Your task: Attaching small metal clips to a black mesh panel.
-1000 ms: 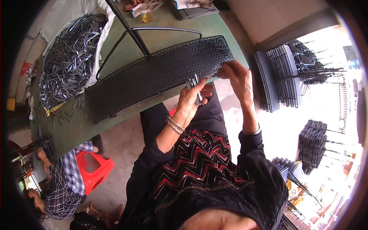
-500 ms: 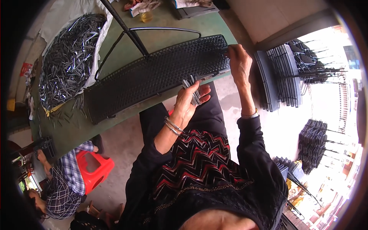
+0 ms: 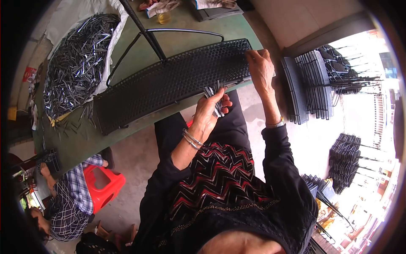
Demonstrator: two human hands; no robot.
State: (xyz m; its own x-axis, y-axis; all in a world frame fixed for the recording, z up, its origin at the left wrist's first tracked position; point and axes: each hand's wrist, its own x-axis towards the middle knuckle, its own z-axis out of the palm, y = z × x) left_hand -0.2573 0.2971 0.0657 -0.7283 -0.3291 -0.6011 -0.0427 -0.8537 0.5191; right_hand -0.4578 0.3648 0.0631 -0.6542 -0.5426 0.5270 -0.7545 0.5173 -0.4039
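- Several thin strips (image 3: 218, 109) gripped in my left hand (image 3: 206, 111); probably light, stiff, slippery.
- Black mesh panel (image 3: 169, 78) lies on the green table (image 3: 72, 148); presumably rigid, best held by its rim.
- My right hand (image 3: 261, 70), fingers bent, is at the panel's right end; whether pinching, I cannot tell.

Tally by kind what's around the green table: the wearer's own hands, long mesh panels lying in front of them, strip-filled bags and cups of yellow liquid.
Hands, the left hand and the right hand: 2
Long black mesh panel: 1
White bag: 1
Cup of yellow liquid: 1
Total: 5
Loose strips are too many to count, so left out.
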